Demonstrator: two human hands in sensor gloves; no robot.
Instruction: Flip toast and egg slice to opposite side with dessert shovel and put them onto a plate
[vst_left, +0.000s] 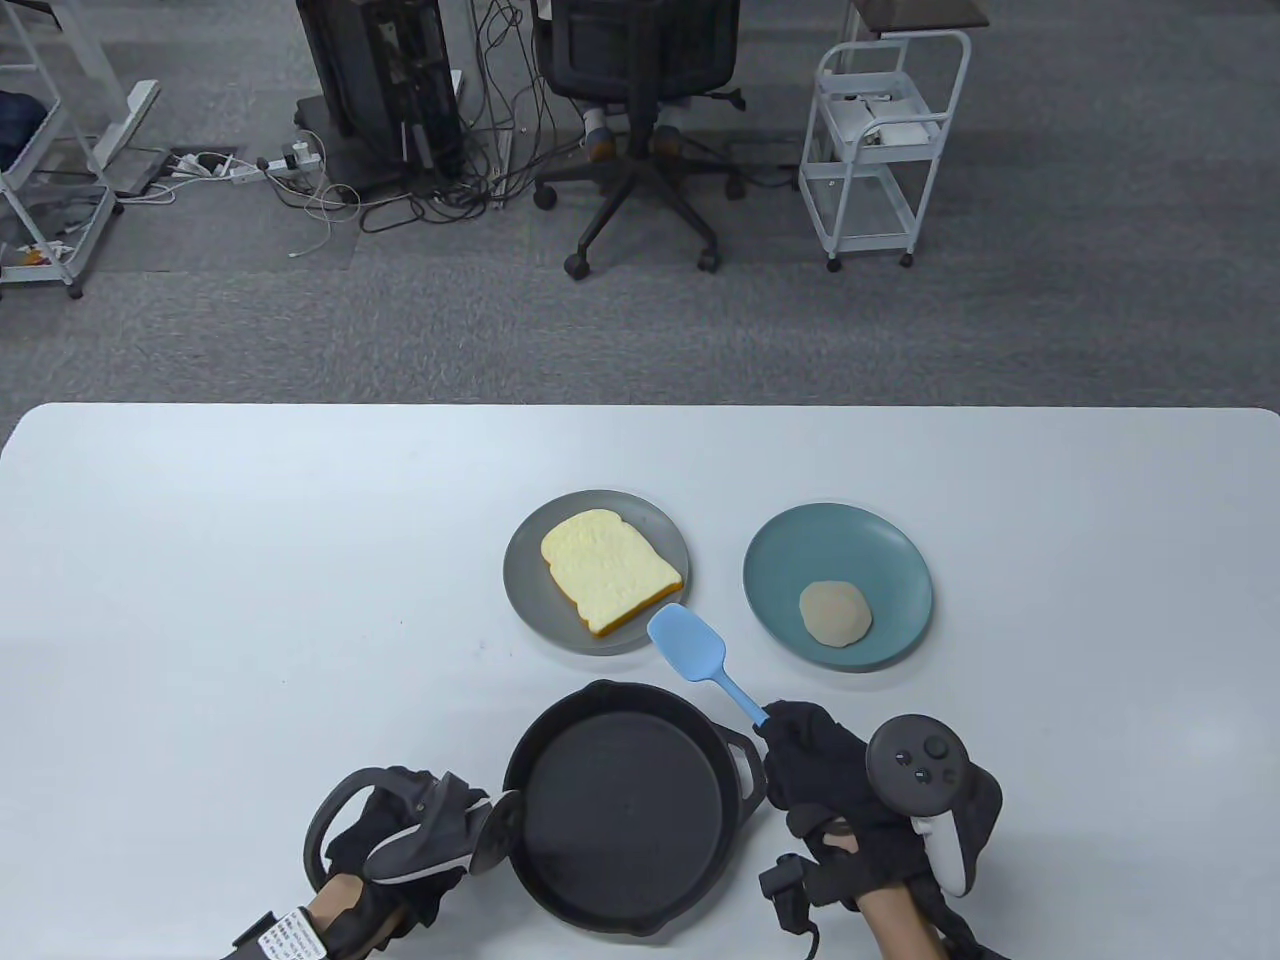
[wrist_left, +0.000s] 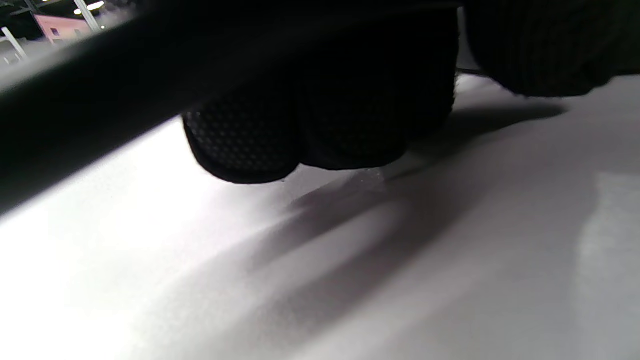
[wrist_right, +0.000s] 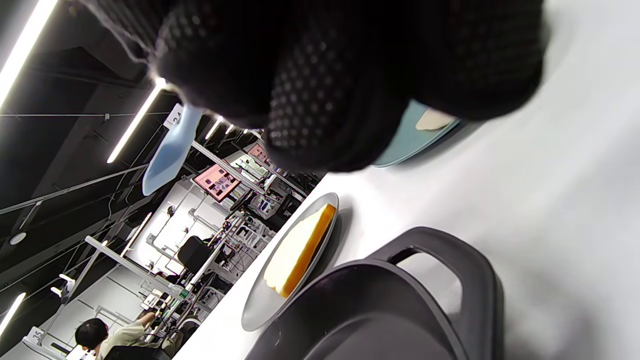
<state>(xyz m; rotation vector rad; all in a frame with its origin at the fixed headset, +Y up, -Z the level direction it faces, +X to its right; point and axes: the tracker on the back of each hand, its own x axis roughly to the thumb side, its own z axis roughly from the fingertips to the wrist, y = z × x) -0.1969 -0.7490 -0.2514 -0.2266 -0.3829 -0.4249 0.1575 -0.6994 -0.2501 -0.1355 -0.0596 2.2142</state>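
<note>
- Black pan (vst_left: 620, 800) sits nearest with nothing in it; left hand (vst_left: 400, 850) is at its handle, can't tell if the fingers are actually gripping.
- Right hand (vst_left: 830, 770) is wrapped around the blue spatula (vst_left: 695, 655).
- Grey plate (vst_left: 530, 600) has the toast (vst_left: 610, 570).
- Teal plate (vst_left: 890, 560) has the egg slice (vst_left: 835, 612).

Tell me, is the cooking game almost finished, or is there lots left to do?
Almost finished, it seems. The toast already lies on the grey plate, the egg slice on the blue plate, and the black pan is empty. The right hand grips the blue dessert shovel above the table; the left hand is at the pan's handle. Whether each piece got flipped can't be told. Seemingly only putting the shovel down remains.
</note>
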